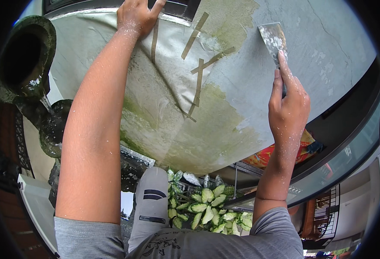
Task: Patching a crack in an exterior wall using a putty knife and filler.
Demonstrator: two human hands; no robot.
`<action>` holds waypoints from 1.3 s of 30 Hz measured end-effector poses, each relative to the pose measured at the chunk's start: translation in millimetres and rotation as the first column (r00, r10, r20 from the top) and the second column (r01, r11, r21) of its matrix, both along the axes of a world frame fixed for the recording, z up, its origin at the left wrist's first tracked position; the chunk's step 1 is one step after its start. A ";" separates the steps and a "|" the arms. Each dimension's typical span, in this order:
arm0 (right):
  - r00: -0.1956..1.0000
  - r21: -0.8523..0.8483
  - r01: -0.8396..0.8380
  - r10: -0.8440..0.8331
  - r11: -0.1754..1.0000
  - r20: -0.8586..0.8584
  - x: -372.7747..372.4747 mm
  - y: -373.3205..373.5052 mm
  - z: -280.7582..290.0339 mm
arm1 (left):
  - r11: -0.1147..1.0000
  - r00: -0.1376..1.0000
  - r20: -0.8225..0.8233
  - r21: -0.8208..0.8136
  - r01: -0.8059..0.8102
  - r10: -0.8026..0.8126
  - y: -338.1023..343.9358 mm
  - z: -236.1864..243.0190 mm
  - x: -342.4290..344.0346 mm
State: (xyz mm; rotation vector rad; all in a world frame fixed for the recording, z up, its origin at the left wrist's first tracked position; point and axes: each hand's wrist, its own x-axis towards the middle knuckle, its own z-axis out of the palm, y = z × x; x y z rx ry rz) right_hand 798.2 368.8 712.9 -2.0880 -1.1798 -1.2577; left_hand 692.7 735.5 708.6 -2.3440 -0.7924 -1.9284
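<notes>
My right hand [290, 101] is closed round the handle of a putty knife [273, 39], the index finger stretched along its blade. The wide metal blade is smeared with white and points up at the pale grey wall [324, 47]; whether its edge touches cannot be told. At the top, my left hand [136, 18] leans by the lower edge of a dark window frame [179, 8], thumb stretched out and the other fingers partly cut off. Below it a creased silvery sheet [172, 56] hangs on the wall, held by strips of brown tape [200, 82]. White specks dot both arms.
A dark stone water spout [39, 32] pours water at the left. Leafy green-and-white plants [207, 211] grow below, near my grey trouser leg [151, 203]. A curved glass-sided edge [345, 159] and a red patterned cloth [259, 157] lie right. Greenish stains mark the lower wall.
</notes>
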 end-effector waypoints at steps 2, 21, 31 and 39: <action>1.000 0.004 0.006 -0.006 1.000 -0.015 4.7 3.5 -0.3 | 1.000 1.000 0.009 0.027 0.007 -0.008 4.6 1.8 -2.8; 0.994 -0.026 -0.012 0.009 1.000 -0.107 2.6 2.7 2.0 | 1.000 1.000 0.013 0.006 0.014 -0.014 -0.5 -0.2 -2.3; 0.988 -0.137 0.140 -0.148 0.981 -0.044 2.2 -6.8 -11.2 | 0.999 0.999 0.024 0.018 0.047 -0.047 -4.5 2.6 -1.4; 0.991 -0.142 0.131 -0.130 0.981 0.021 1.0 0.8 -7.8 | 0.999 0.999 0.027 0.024 0.030 -0.030 -2.7 -0.1 0.1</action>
